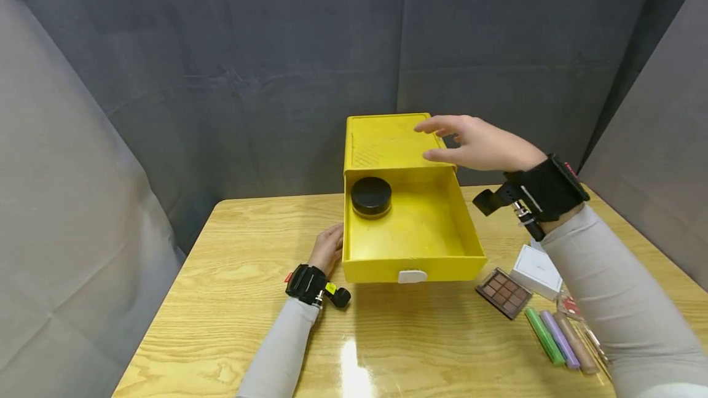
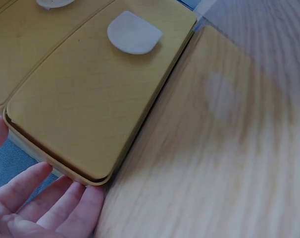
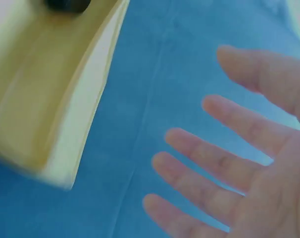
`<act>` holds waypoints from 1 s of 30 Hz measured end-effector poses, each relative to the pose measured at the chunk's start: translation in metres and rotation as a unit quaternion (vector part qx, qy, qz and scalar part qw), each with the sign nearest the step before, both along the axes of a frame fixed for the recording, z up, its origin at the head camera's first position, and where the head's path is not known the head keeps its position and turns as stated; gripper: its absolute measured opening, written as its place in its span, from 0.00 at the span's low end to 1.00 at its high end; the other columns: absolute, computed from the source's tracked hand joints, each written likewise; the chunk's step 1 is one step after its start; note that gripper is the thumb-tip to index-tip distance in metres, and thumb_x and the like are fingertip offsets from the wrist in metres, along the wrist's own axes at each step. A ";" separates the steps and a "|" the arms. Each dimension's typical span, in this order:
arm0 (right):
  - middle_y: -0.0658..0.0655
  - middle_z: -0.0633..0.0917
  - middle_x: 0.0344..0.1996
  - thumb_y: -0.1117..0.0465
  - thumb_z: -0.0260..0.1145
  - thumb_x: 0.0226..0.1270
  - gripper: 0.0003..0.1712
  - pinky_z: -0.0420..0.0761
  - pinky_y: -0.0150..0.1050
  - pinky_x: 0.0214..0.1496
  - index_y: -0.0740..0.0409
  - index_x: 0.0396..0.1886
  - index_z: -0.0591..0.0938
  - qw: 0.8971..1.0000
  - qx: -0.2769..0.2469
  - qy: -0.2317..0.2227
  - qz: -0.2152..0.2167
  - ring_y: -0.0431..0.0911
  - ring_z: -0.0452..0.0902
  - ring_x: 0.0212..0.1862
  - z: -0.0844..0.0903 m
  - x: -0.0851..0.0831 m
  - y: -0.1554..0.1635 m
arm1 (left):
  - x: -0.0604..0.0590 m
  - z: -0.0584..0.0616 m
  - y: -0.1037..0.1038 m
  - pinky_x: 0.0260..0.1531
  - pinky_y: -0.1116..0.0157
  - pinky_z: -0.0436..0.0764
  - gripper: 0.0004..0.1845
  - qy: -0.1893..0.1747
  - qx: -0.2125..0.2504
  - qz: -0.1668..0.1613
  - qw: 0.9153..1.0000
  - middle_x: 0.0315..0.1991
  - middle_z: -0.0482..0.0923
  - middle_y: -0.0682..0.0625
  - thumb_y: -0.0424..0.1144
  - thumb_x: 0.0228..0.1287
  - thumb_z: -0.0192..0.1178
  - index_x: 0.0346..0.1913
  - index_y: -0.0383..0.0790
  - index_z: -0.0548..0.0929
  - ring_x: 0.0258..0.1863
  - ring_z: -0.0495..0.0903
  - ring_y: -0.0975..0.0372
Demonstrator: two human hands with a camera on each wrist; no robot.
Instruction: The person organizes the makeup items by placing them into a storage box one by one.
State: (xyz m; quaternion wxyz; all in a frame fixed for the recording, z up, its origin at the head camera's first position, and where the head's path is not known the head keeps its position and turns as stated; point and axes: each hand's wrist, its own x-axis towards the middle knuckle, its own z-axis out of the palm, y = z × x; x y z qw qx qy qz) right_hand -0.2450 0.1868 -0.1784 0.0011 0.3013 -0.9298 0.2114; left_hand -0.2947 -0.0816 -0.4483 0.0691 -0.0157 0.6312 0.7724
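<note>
Left wrist view: the yellow box (image 2: 93,96) touches the left fingers (image 2: 88,210).

No text, brand, number or sign legible in any view. Red marking (image 1: 571,169) on right wrist strap (image 1: 544,192) may be lettering; too small to read. Red tag (image 1: 288,277) on left wrist strap (image 1: 304,284): likewise unreadable.

Blurred yellow drawer (image 3: 31,99), cut-off black-lidded jar (image 3: 68,5), partly hidden left hand (image 1: 328,247)
</note>
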 end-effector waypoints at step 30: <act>0.85 0.55 0.57 0.38 0.64 0.52 0.57 0.65 0.65 0.52 0.81 0.61 0.55 0.945 0.101 -0.215 -0.225 0.76 0.54 0.56 -0.162 -0.058 0.185 | -0.002 -0.003 -0.002 0.55 0.58 0.72 0.27 0.003 -0.007 0.001 1.000 0.62 0.67 0.39 0.46 0.67 0.51 0.63 0.32 0.67 0.58 0.71 0.52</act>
